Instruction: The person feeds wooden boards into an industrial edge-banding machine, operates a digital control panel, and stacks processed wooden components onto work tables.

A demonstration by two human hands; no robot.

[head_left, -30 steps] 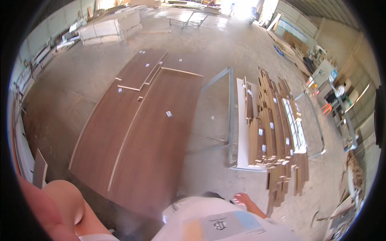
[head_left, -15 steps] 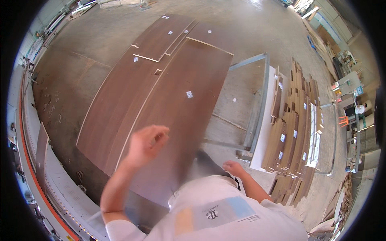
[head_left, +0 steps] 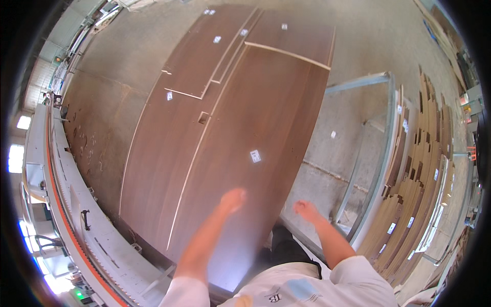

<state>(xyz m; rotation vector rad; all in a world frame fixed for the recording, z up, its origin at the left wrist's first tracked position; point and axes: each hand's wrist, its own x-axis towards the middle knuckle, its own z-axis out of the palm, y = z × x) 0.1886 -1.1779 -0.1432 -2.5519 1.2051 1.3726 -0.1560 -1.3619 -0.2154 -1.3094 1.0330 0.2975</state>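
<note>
Large dark brown wood-look panels (head_left: 271,107) lie side by side and stacked in front of me, with small white labels (head_left: 255,156) on top. Over the near part of the nearest panel hovers my left hand (head_left: 234,200); its fingers are smeared by motion, and I see no object in it. Just past that panel's right edge hangs my right hand (head_left: 305,210), its fingers curled in with nothing visible in them. Pale edges show along several panels, and one has a small square notch (head_left: 203,118).
A grey metal frame (head_left: 391,117) stands on the concrete floor to the right. Beyond it lie stacks of narrow brown strips (head_left: 409,204), some with labels. Along my left runs a long pale machine with an orange-red stripe (head_left: 60,204).
My left hand has come right and down, toward my right hand. The view has shifted, so the panels appear larger and the metal frame sits farther right. My right hand stays near my waist.
</note>
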